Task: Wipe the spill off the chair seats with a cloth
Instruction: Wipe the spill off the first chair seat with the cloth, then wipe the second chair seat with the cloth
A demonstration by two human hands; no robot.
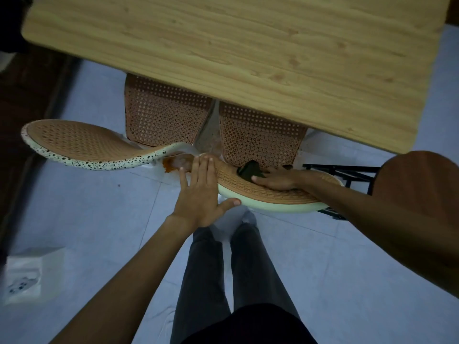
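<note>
Two woven cane chairs stand pushed under a wooden table, seen from above and behind. The left chair's backrest point(82, 147) has a speckled pale rim; its seat point(161, 115) shows beyond it. An orange spill point(169, 166) marks the gap between the backrests. My left hand point(201, 192) lies flat, fingers apart, on the left end of the right chair's backrest point(263, 192). My right hand point(275, 178) reaches over that backrest and presses a dark cloth point(249, 170) against the near edge of the right seat point(260, 137).
The wooden table point(248, 45) covers the far part of both seats. A white box point(27, 274) sits on the pale tiled floor at lower left. A dark metal frame point(347, 172) stands right of the chairs. My legs point(233, 269) are directly below.
</note>
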